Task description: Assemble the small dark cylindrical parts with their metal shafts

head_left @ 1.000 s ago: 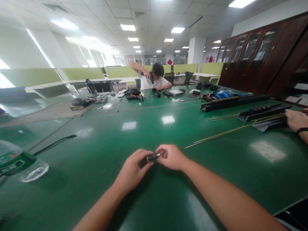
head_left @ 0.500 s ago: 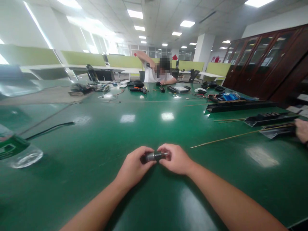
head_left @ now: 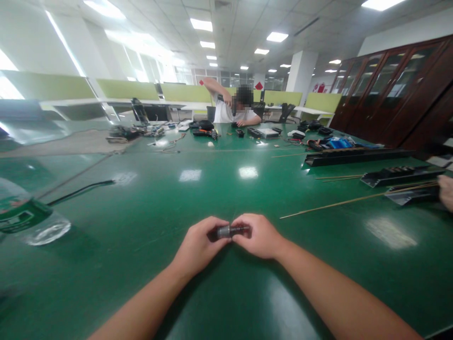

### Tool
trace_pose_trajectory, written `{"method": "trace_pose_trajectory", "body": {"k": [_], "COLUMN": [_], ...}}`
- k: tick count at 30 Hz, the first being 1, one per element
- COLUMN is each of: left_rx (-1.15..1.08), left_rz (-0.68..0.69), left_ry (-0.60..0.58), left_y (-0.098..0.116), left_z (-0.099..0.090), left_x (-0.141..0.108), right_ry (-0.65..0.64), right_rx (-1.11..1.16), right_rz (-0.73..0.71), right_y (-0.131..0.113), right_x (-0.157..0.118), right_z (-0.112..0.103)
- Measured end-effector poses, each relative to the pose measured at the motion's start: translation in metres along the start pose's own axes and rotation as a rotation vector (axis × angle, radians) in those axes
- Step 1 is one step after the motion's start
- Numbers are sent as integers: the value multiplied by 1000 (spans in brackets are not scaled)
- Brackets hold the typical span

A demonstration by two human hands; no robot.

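Observation:
Between my two hands, just over the green tabletop (head_left: 148, 264), lies a small dark and silver cylindrical part (head_left: 223, 232), held roughly level. Fingers and thumb of my left hand (head_left: 198, 238) are closed round its thicker left end, which they partly hide. My right hand (head_left: 260, 235) pinches the narrower, dark ridged end. That end runs into the palm, so its tip is hard to make out. The fingertips of both hands nearly meet over the middle. What exact kind of part it is, I cannot tell.
A clear bottle with a green label (head_left: 31, 215) is at the left, near a black cable (head_left: 81, 192). Thin rods (head_left: 332, 206) and black metal channels (head_left: 392, 176) lie right, beside another person's hand (head_left: 446, 191). Across the table a person (head_left: 226, 111) works among tools.
My hands have drawn slightly closer together, and less of the part's dark middle shows between them. The view has shifted a little. The other person's hand at right has moved slightly outward.

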State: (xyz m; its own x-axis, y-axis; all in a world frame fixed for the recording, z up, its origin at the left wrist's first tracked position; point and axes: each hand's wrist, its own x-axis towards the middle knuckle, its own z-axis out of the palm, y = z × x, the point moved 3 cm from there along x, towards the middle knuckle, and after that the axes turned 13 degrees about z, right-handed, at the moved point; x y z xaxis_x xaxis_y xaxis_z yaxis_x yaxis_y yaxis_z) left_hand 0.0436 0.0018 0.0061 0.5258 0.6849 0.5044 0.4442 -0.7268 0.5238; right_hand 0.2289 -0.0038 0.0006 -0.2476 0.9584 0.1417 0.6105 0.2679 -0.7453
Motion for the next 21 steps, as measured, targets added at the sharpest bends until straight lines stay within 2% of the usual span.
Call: {"method": "trace_pose_trajectory", "body": {"k": [10,21], "left_rx": [-12,3], "left_rz": [35,96], "left_ry": [-17,34], "left_y": [2,7], "left_z": [0,-1], "left_x": [1,2], "right_ry": [8,0], "right_rx": [-21,-53], "right_rz": [-15,-63], "right_y": [-1,-1], "right_x": [1,1], "right_z": [-1,-1]}}
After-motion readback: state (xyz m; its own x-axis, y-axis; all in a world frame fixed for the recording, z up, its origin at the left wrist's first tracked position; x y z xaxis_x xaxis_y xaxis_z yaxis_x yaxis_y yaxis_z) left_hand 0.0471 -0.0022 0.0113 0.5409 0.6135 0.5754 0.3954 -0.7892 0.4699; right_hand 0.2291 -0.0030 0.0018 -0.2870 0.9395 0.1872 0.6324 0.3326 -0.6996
